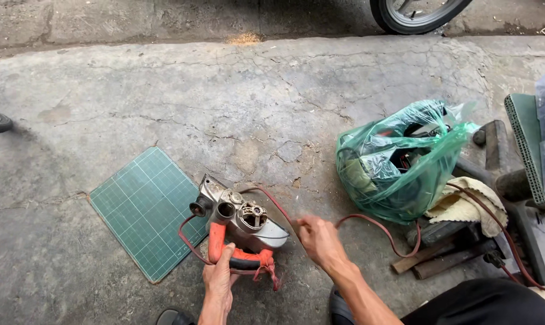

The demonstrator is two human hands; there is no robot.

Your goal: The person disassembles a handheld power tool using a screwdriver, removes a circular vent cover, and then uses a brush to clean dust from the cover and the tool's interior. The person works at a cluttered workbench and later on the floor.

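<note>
My left hand (pixel 218 278) grips the orange handle of the power tool (pixel 239 225) resting beside the green cutting mat (pixel 143 207), my right hand (pixel 320 239) pinches its red cord (pixel 369 224), which could snag and tip it.

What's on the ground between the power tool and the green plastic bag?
In the head view, the right hand pinching the red cord; otherwise bare cracked concrete between the power tool and green bag.

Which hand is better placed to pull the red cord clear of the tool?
Probably the right hand: it already pinches the red cord, while the left hand grips the power tool by its orange handle.
</note>
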